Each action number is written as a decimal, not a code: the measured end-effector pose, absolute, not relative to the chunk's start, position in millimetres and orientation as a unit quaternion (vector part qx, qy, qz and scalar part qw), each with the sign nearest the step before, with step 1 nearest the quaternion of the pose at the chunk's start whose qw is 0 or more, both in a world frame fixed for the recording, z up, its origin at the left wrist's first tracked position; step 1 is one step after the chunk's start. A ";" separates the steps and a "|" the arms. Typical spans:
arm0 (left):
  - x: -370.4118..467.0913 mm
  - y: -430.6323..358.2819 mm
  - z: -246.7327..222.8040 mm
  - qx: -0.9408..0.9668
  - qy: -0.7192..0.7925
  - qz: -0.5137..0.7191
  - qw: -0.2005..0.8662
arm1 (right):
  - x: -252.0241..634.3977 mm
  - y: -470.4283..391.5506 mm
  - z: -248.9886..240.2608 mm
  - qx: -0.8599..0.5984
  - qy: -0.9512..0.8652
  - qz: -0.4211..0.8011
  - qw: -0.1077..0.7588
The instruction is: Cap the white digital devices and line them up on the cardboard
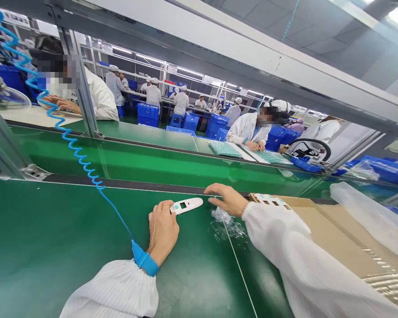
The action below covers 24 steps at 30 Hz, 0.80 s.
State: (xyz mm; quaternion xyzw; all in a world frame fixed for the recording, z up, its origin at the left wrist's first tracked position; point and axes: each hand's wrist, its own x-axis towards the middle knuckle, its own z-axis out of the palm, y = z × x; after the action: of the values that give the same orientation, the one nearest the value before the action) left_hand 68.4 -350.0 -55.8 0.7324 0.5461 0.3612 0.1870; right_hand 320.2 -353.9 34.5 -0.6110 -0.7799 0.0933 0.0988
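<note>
My left hand (163,229), with a blue wrist strap (145,260) round its wrist, grips the left end of a white elongated plastic piece (189,205) that has a small dark window and a teal round mark. My right hand (227,199) hangs just right of the piece's far tip, its fingers apart and nothing between them. Below it on the green table (192,282) lies a small heap of crumpled clear film (230,224). Several similar white pieces (274,203) sit in a row on a cardboard box, partly hidden behind my right sleeve.
A coiled blue cord (76,152) runs from the strap to the upper left. The cardboard box (338,229) and a translucent bag (368,216) occupy the right. Metal posts and a green conveyor (135,163) lie ahead, with co-workers beyond.
</note>
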 end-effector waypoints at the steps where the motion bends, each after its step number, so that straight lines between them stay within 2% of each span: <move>1: 68.5 -350.2 -56.3 0.736 0.539 0.363 0.191 | 300.7 -350.8 26.6 -0.596 -0.791 0.103 0.093; 6: 69.1 -353.0 -55.9 0.733 0.538 0.361 0.206 | 248.4 -344.4 -0.9 -0.600 -0.786 0.133 0.057; 13: 69.5 -355.3 -52.7 0.723 0.551 0.346 0.232 | 254.7 -356.6 4.6 -0.637 -0.744 0.198 0.038; 19: 68.8 -355.7 -52.7 0.727 0.547 0.349 0.224 | 261.6 -384.8 15.2 -0.654 -0.716 0.234 0.071; 22: 69.0 -354.4 -54.3 0.730 0.543 0.350 0.222 | 294.0 -393.8 32.6 -0.656 -0.708 0.228 0.126; 24: 69.1 -353.0 -55.5 0.734 0.542 0.348 0.217 | 336.4 -396.6 48.4 -0.678 -0.692 0.180 0.168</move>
State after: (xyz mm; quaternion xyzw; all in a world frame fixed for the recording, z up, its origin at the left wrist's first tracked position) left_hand 69.1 -353.0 -55.5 0.7337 0.5416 0.3484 0.2167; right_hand 336.4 -396.6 48.4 -0.6783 -0.6924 0.1795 0.1684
